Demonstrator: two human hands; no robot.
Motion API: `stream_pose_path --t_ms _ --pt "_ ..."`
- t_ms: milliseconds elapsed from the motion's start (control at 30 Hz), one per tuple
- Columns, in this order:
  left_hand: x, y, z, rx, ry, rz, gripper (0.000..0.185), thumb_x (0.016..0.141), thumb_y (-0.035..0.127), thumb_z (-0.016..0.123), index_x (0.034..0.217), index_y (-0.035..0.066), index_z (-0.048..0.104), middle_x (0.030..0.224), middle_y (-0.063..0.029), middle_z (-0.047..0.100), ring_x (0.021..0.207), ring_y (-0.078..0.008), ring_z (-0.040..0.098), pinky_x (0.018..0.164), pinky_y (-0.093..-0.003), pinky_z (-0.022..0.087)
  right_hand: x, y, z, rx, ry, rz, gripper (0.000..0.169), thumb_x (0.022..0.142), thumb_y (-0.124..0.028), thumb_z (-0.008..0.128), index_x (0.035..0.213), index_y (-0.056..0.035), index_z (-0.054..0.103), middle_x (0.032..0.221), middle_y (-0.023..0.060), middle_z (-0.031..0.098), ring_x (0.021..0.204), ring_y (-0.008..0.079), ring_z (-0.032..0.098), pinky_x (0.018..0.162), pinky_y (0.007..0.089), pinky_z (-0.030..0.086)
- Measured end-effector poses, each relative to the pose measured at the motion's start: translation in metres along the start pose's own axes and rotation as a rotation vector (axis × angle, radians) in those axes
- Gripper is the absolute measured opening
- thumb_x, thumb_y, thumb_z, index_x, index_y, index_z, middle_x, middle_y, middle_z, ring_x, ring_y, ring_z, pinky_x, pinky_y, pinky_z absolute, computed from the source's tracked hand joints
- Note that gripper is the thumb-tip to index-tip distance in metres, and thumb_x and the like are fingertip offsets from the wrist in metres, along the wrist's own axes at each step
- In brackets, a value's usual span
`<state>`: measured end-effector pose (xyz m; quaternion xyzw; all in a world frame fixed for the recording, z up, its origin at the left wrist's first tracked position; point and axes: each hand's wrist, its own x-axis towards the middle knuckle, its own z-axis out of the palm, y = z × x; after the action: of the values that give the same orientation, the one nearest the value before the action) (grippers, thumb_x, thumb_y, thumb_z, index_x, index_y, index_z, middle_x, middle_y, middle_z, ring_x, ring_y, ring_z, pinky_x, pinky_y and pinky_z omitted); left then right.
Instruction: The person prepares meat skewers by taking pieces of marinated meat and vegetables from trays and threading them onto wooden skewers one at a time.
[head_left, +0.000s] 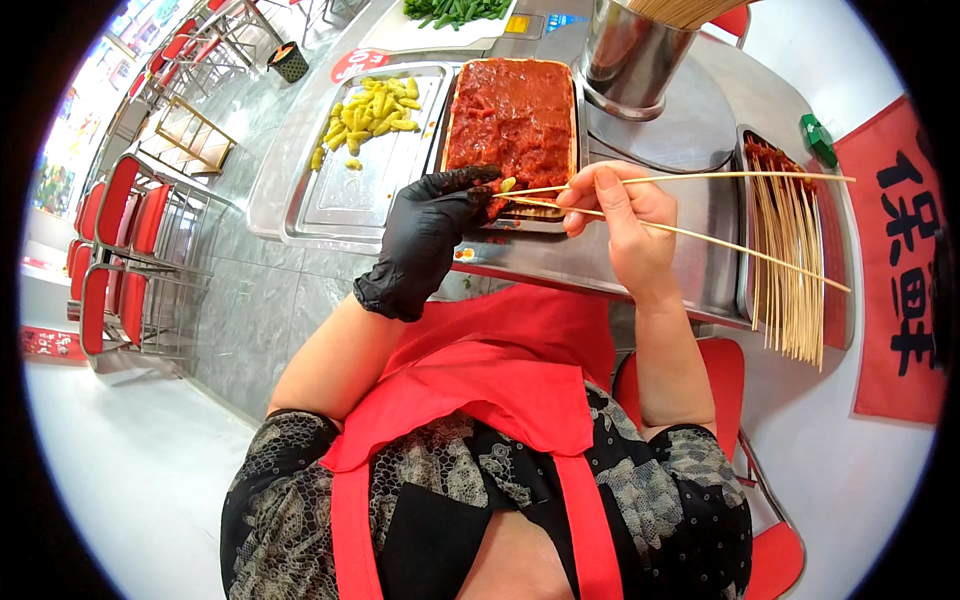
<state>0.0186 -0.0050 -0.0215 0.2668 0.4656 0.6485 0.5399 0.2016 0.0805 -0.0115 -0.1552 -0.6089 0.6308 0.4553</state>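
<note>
My left hand (424, 236), in a black glove smeared with red, pinches a piece of red-coated meat (493, 206) at the near edge of the tray of red marinated meat (514, 112). A yellow-green pickled pepper piece (508, 184) shows by its fingertips. My bare right hand (622, 217) grips two bamboo skewers (739, 244), which spread apart to the right. Their left ends meet at my gloved fingers; how far they go into the meat is hidden. Left of the meat, a metal tray (337, 206) holds several pickled peppers (371, 112).
At right, a metal tray (742, 285) holds several loaded skewers (787, 255), sticks overhanging the table edge. A steel canister (637, 60) of bamboo sticks stands behind. Chopped greens (457, 9) lie on a white board (390, 30). A green box (817, 140) sits far right.
</note>
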Motion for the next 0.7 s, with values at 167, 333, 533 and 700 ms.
stream_pose_path --t_ms 167,333,533,700 --pt "0.002 -0.001 -0.002 -0.033 0.046 0.004 0.027 0.081 -0.003 0.05 0.107 -0.005 0.056 0.095 -0.0123 0.062 0.081 -0.0169 0.061 0.073 -0.0268 0.051 -0.011 -0.002 0.009 -0.01 0.056 -0.11 0.023 0.093 -0.014 0.042 0.088 0.0036 0.055 0.078 0.0083 0.059 0.061 0.0097 0.056 0.056 0.0214 0.047" --pt "-0.003 0.003 0.0 -0.177 0.031 0.007 0.025 0.084 0.001 0.051 0.108 -0.006 0.055 0.097 -0.0118 0.062 0.085 -0.0158 0.06 0.077 -0.0242 0.048 -0.033 -0.001 0.016 -0.129 0.124 -0.234 0.023 0.094 -0.011 0.038 0.088 0.0042 0.054 0.078 0.0097 0.06 0.061 0.012 0.057 0.058 0.0237 0.048" --pt "-0.007 0.002 0.0 -0.2 -0.006 -0.019 0.027 0.085 0.004 0.051 0.109 -0.006 0.054 0.099 -0.0118 0.061 0.088 -0.0169 0.059 0.08 -0.025 0.046 -0.039 0.005 0.023 -0.238 0.082 -0.343 0.024 0.094 -0.013 0.037 0.091 0.0053 0.051 0.082 0.014 0.059 0.061 0.0161 0.058 0.057 0.0259 0.05" --pt "-0.009 0.004 0.002 -0.196 -0.015 -0.023 0.027 0.085 0.006 0.05 0.11 -0.005 0.054 0.098 -0.0124 0.062 0.088 -0.0183 0.06 0.08 -0.0266 0.047 -0.041 0.007 0.027 -0.311 0.046 -0.425 0.025 0.095 -0.014 0.035 0.093 0.0057 0.049 0.083 0.0158 0.058 0.062 0.0174 0.058 0.057 0.027 0.05"
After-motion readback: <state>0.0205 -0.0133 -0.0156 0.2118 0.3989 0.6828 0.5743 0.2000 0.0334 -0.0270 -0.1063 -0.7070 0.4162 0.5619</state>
